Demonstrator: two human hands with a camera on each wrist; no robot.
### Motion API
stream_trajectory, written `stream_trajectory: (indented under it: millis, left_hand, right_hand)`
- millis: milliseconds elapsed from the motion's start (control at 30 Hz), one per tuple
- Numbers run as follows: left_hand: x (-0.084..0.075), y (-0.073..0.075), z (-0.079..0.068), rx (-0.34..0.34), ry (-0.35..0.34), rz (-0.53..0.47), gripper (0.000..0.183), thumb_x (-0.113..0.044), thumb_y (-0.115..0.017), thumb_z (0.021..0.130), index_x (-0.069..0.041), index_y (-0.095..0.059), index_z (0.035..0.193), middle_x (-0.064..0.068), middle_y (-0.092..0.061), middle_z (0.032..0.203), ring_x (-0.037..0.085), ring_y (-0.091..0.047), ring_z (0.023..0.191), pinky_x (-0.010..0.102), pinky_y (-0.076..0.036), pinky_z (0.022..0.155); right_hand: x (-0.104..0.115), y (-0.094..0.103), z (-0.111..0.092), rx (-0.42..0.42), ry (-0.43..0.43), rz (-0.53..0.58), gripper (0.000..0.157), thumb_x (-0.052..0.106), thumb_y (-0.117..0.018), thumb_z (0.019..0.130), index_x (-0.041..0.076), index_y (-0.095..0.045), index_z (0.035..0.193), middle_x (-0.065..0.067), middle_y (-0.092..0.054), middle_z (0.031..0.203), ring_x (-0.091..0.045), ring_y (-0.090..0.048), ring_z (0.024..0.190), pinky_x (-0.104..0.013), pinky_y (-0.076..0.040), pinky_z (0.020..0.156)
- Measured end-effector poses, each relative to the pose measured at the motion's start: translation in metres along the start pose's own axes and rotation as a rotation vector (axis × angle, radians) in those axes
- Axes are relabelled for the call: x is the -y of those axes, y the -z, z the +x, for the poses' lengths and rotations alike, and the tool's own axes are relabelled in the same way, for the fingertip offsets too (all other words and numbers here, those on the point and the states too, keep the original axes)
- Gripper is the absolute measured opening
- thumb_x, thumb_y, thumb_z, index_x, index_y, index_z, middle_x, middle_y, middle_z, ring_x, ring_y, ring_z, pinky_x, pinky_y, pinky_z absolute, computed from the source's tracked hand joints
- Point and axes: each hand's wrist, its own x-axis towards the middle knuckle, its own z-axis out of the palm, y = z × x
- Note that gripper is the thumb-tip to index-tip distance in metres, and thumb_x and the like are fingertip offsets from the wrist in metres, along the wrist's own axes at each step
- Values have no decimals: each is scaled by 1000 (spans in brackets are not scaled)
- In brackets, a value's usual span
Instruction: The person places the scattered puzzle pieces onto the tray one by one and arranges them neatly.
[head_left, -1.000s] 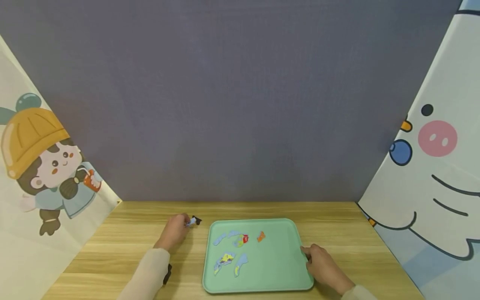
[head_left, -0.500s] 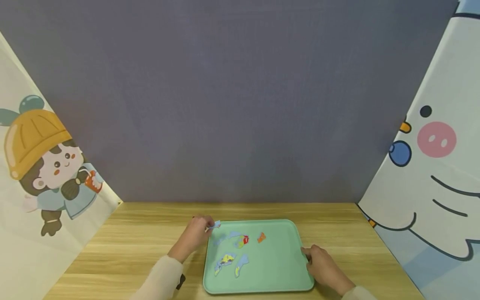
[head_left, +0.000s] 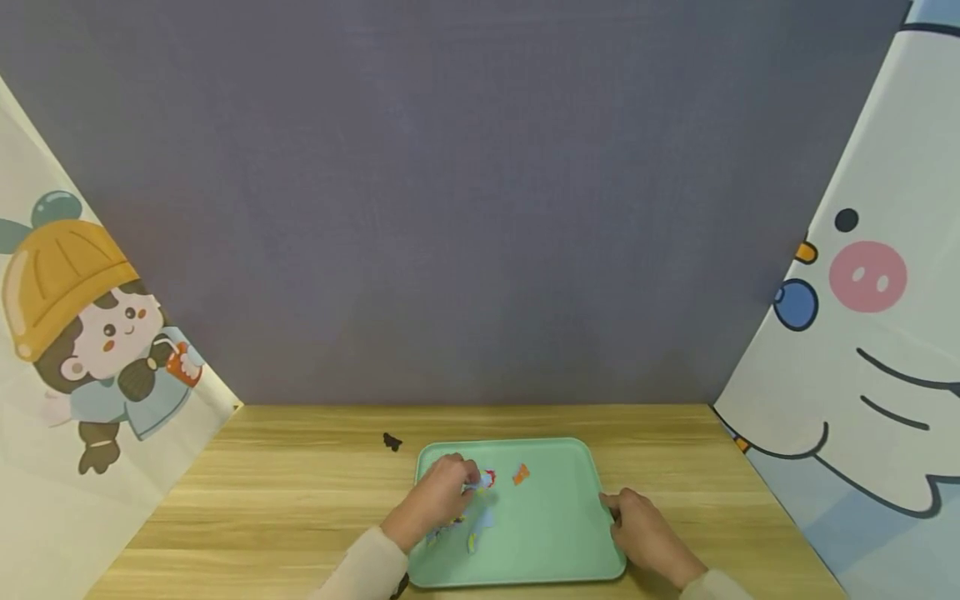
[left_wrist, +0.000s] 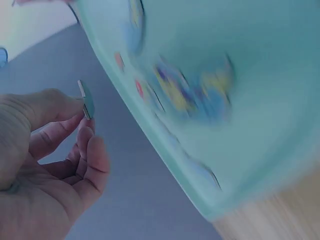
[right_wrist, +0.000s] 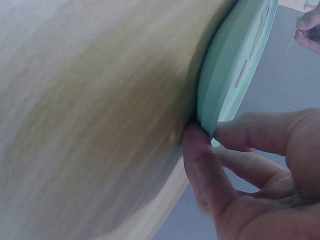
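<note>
My left hand (head_left: 442, 490) is over the left part of a mint-green tray (head_left: 558, 533). Between thumb and fingertips it pinches a thin, flat light-blue puzzle piece (left_wrist: 87, 100), seen nearly edge-on in the left wrist view. In the tray lie several flat, irregular puzzle pieces: a small orange one (head_left: 521, 474), one with a red patch (head_left: 490, 477), and a blue-and-yellow one (head_left: 472, 542). The left hand partly hides others. My right hand (head_left: 647, 532) grips the tray's right rim, thumb on top and fingers underneath, as the right wrist view shows.
A small black piece (head_left: 392, 442) lies on the wooden table (head_left: 277, 492), just outside the tray's far left corner. A grey partition (head_left: 480, 208) rises behind the table, with cartoon-printed panels at both sides.
My left hand has carried the light-blue piece rightward from beside the black piece, across the tray's left rim, to above the tray's pieces. The right hand stays on the rim.
</note>
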Motion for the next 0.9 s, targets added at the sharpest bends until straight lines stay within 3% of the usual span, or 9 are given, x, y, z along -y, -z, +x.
stream_trajectory:
  millis: [300, 467, 667, 900]
  left_hand:
    - [-35, -26, 8, 26, -72, 35, 14, 5, -71, 69, -7, -71, 78, -4, -65, 76, 10, -58, 74, 22, -48, 69]
    - [-47, -39, 8, 62, -43, 55, 21, 9, -65, 65, -7, -73, 77, -4, -67, 75, 9, -61, 73, 21, -48, 67]
    - [-52, -48, 7, 53, -37, 83, 25, 8, -66, 65, -11, -76, 78, -4, -70, 77, 7, -63, 75, 20, -49, 69]
    - [-51, -47, 4, 70, -22, 91, 26, 7, -65, 65, -12, -77, 78, -5, -70, 79, 7, -63, 78, 21, -50, 70]
  right_hand:
    - [2, 0, -1, -7, 3, 5, 41, -13, -57, 78, -15, -55, 119, -5, -51, 79, -18, -44, 69, -30, -43, 60]
    - [2, 0, 0, -6, 9, 2, 42, -14, -57, 77, -15, -55, 119, -7, -52, 81, -18, -45, 70, -31, -45, 61]
    - [2, 0, 2, 6, 0, 2, 41, -13, -57, 78, -16, -55, 119, -7, -52, 80, -18, -43, 70, -31, -43, 60]
    - [3, 2, 1, 20, -15, -9, 42, -14, -57, 77, -16, -55, 119, -6, -52, 80, -18, -45, 71, -32, -45, 62]
